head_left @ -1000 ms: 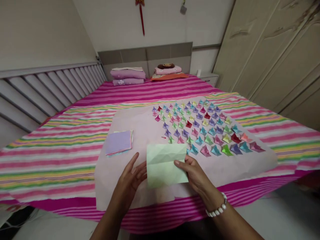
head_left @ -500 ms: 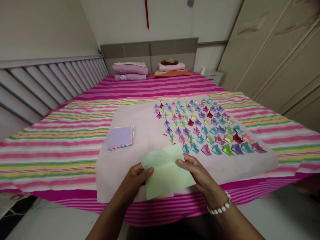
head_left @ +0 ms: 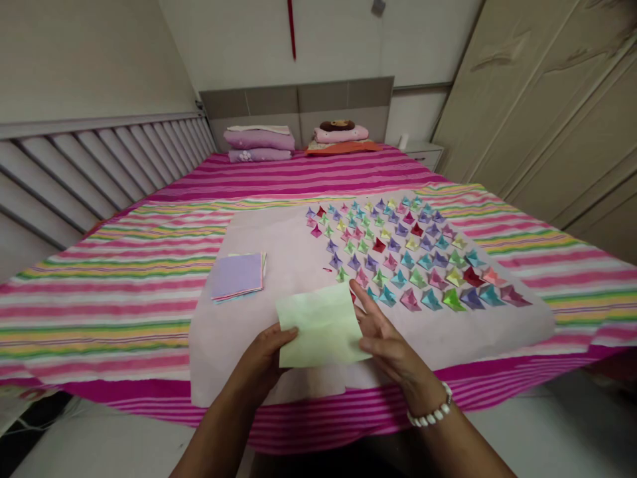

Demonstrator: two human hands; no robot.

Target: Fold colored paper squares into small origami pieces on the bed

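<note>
I hold a pale green creased paper square (head_left: 321, 325) above the near edge of a pinkish sheet (head_left: 279, 245) spread on the bed. My left hand (head_left: 266, 358) pinches the paper's left edge with thumb on top. My right hand (head_left: 381, 335) is behind the paper's right side, fingers stretched out and apart, touching it. Just beyond lie rows of small folded paper shapes (head_left: 403, 255) in many colours. A stack of coloured paper squares (head_left: 237, 275), purple on top, lies to the left.
The bed has a pink, green and yellow striped cover (head_left: 109, 292). Folded bedding and pillows (head_left: 259, 143) sit at the headboard. A slatted rail (head_left: 74, 179) runs along the left, wardrobe doors (head_left: 547, 113) stand on the right.
The green paper has turned and risen a little. My left hand, open a second ago, now pinches its left edge. My right hand's fingers have loosened and spread.
</note>
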